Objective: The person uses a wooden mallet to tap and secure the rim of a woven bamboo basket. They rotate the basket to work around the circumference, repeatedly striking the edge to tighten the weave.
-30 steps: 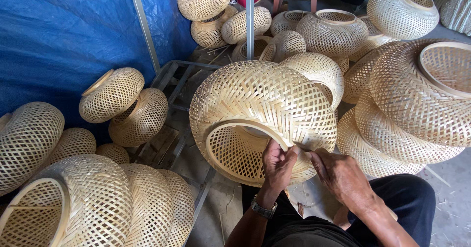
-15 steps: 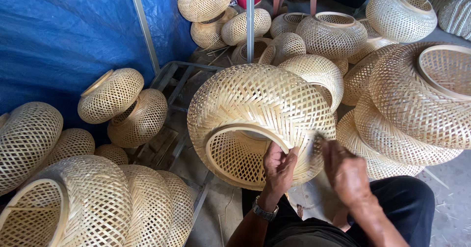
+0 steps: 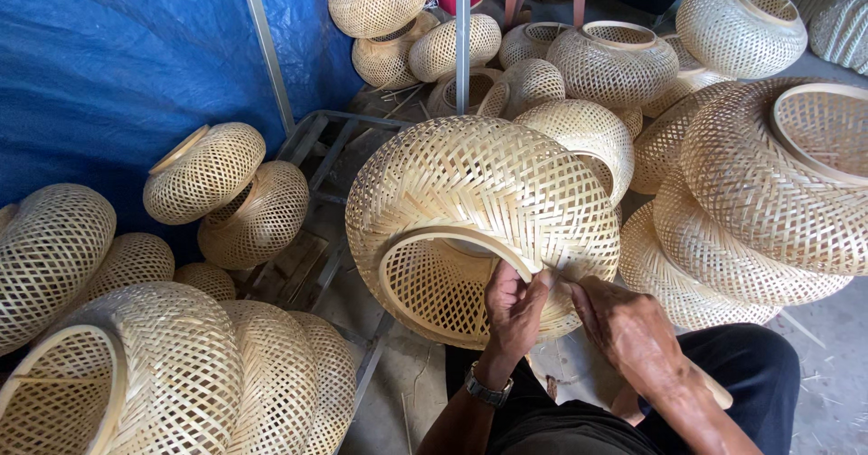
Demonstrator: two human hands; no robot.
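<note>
While the large woven bamboo shade (image 3: 479, 211) lies tilted on the person's lap with its round opening facing them, the left hand (image 3: 514, 310) pinches the lower rim (image 3: 452, 240) and the right hand (image 3: 628, 328), just beside it, closes on a loose strip.

Workshop corner behind the work
A blue tarpaulin (image 3: 117, 66) hangs upper-left of the hands; grey concrete floor (image 3: 827, 365) lies to their right.

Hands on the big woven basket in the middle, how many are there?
2. The left hand, wearing a wristwatch, pinches the rim of the bamboo basket. The right hand touches the weave just beside it. No other hands show.
</note>
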